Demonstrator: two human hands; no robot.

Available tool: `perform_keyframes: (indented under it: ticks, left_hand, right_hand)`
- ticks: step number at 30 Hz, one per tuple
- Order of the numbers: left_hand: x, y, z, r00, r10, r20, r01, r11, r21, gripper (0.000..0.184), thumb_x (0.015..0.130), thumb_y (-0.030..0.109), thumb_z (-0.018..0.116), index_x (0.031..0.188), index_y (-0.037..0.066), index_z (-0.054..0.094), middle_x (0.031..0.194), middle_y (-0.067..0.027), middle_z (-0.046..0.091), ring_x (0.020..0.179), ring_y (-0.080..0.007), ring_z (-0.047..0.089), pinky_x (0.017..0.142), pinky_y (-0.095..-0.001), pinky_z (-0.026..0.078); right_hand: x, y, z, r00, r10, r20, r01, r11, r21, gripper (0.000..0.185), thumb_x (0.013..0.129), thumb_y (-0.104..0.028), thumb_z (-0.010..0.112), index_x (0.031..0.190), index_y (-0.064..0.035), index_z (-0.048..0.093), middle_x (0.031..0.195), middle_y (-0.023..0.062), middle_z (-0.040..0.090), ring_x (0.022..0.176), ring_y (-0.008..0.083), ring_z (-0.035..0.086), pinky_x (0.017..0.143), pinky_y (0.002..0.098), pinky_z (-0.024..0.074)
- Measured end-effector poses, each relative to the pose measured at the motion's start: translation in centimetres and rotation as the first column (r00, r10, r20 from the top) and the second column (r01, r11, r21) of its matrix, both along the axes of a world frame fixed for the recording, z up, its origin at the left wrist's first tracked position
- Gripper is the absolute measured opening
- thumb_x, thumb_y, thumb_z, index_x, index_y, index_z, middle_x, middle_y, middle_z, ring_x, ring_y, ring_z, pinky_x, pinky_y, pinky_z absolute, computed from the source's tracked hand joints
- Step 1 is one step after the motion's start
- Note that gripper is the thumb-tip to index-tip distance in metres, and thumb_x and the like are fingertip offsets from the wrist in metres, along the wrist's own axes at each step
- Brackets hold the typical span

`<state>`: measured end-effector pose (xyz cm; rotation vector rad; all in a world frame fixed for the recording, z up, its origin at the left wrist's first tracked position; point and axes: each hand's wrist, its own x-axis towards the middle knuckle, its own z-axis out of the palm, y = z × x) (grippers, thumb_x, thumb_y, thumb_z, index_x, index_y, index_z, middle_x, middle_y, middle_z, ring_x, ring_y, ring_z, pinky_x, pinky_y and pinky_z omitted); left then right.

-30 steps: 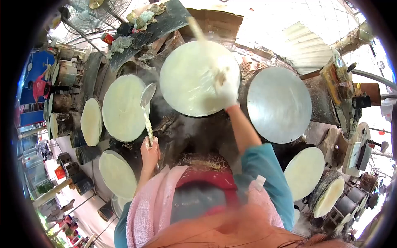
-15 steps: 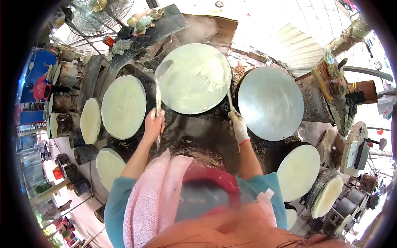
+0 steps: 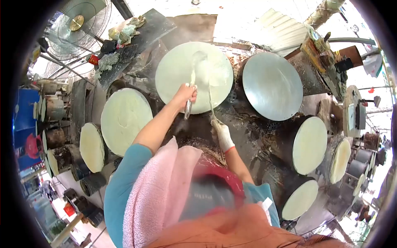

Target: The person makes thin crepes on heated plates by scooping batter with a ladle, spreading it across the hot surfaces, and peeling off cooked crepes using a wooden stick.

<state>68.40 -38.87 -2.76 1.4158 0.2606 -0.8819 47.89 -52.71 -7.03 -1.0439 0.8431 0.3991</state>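
A large round griddle (image 3: 173, 68) coated with pale batter lies in front of me. My bare left hand (image 3: 186, 97) is closed around the handle of a ladle (image 3: 193, 77). Its bowl, smeared with batter, is over the griddle's upper middle, and the handle's end points back toward me. In a white glove, my right hand (image 3: 222, 134) grips a thin stick-like tool (image 3: 211, 97). That tool reaches up over the griddle, right of the ladle, and its far tip blends into the pale batter.
To the right stands a bare metal griddle (image 3: 273, 87). Batter-coated griddles stand at the left (image 3: 126, 118) and right (image 3: 310, 144), with several others around. A fan (image 3: 77, 23) is at the upper left, and a corrugated sheet (image 3: 279, 29) at the upper right.
The ladle has moved from the griddle's left edge to its upper middle with my left hand. My right hand has shifted left and nearer me, bringing the thin tool inward from the right edge.
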Motion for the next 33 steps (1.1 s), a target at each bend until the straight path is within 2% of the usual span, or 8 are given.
perform_keyframes:
  ticks: [8, 11, 14, 16, 19, 26, 30, 33]
  left_hand:
    - [-5.5, 2.3, 0.4, 0.869, 0.292, -0.398, -0.383, 0.908, -0.170, 0.017, 0.098, 0.012, 0.036, 0.089, 0.000, 0.044, 0.067, -0.0044, 0.042, 0.051, -0.0131, 0.039, 0.045, -0.0271, 0.036]
    - [-4.3, 2.6, -1.2, 0.709, 0.086, -0.700, -0.601, 0.592, -0.537, 0.011, 0.096, 0.010, 0.042, 0.092, 0.001, 0.044, 0.066, 0.0030, 0.043, 0.053, -0.0087, 0.042, 0.047, -0.0254, 0.037]
    - [-0.6, 8.9, 0.7, 0.977, 0.076, -0.201, -0.183, 0.783, -0.595, 0.016, 0.095, 0.015, 0.048, 0.089, 0.001, 0.052, 0.063, 0.0074, 0.042, 0.042, -0.0065, 0.035, 0.044, -0.0200, 0.032]
    - [-0.6, 8.7, 3.3, 0.969, -0.078, -0.234, -0.113, 0.703, -0.702, 0.016, 0.094, 0.014, 0.048, 0.094, -0.002, 0.052, 0.065, 0.0032, 0.043, 0.045, -0.0064, 0.037, 0.043, -0.0200, 0.030]
    - [-0.4, 5.4, 7.6, 0.993, -0.092, -0.076, 0.035, 0.831, -0.555, 0.020, 0.095, 0.015, 0.048, 0.095, -0.004, 0.052, 0.064, 0.0008, 0.043, 0.046, -0.0066, 0.037, 0.041, -0.0202, 0.028]
    - [-0.5, -10.8, 12.2, 0.920, -0.307, 0.242, 0.382, 0.840, -0.387, 0.024, 0.097, 0.017, 0.047, 0.093, -0.006, 0.054, 0.061, 0.0014, 0.040, 0.042, -0.0059, 0.034, 0.040, -0.0205, 0.026]
    - [-2.4, -23.8, 11.0, 0.907, -0.370, 0.202, 0.419, 0.840, -0.345, 0.023, 0.098, 0.015, 0.045, 0.092, -0.006, 0.053, 0.061, 0.0007, 0.041, 0.042, -0.0059, 0.034, 0.041, -0.0216, 0.026]
    - [-4.4, -32.9, 6.5, 0.935, -0.352, 0.046, 0.344, 0.865, -0.366, 0.022, 0.097, 0.016, 0.047, 0.088, -0.003, 0.052, 0.061, 0.0002, 0.042, 0.043, -0.0074, 0.036, 0.041, -0.0237, 0.028]
  right_hand:
    - [-0.3, 6.9, -3.0, 0.986, -0.156, 0.058, 0.157, 0.987, -0.017, 0.026, 0.090, -0.036, 0.061, 0.107, -0.0169, 0.066, 0.055, -0.0048, 0.048, 0.035, 0.0074, 0.035, 0.033, 0.0245, 0.0269]
    - [1.2, 7.5, 0.3, 0.998, -0.056, -0.014, 0.057, 0.996, 0.067, 0.026, 0.089, -0.034, 0.061, 0.108, -0.0177, 0.066, 0.056, -0.0046, 0.049, 0.038, 0.0077, 0.038, 0.035, 0.0241, 0.0282]
    - [1.4, 3.2, 0.9, 0.976, -0.174, 0.128, 0.190, 0.975, -0.117, 0.019, 0.089, -0.032, 0.062, 0.100, -0.0173, 0.066, 0.057, -0.0052, 0.048, 0.036, 0.0054, 0.035, 0.033, 0.0237, 0.0260]
    - [1.7, 1.3, -0.3, 0.971, -0.237, 0.025, 0.236, 0.942, -0.239, 0.021, 0.091, -0.031, 0.060, 0.105, -0.0165, 0.067, 0.058, -0.0053, 0.048, 0.037, 0.0045, 0.035, 0.033, 0.0238, 0.0287]
    - [0.4, 0.6, -5.2, 0.931, 0.207, 0.302, -0.076, 0.916, -0.394, 0.037, 0.091, -0.028, 0.062, 0.123, -0.0095, 0.062, 0.087, 0.0024, 0.066, 0.069, 0.0046, 0.054, 0.062, 0.0186, 0.0419]
    - [-7.2, -12.3, 0.8, 0.797, -0.550, 0.250, 0.594, 0.788, -0.161, 0.039, 0.091, -0.015, 0.065, 0.129, -0.0141, 0.058, 0.072, -0.0108, 0.052, 0.052, 0.0000, 0.037, 0.044, 0.0182, 0.0283]
    - [-11.1, -23.6, -1.5, 0.622, -0.568, 0.539, 0.763, 0.595, -0.253, 0.045, 0.094, -0.010, 0.059, 0.136, -0.0026, 0.047, 0.095, -0.0040, 0.059, 0.078, 0.0014, 0.050, 0.066, 0.0158, 0.0428]
    - [-10.7, -28.5, 0.4, 0.771, -0.369, 0.520, 0.633, 0.535, -0.559, 0.052, 0.094, -0.010, 0.058, 0.139, 0.0047, 0.038, 0.144, 0.0114, 0.040, 0.123, 0.0149, 0.046, 0.098, 0.0256, 0.0422]
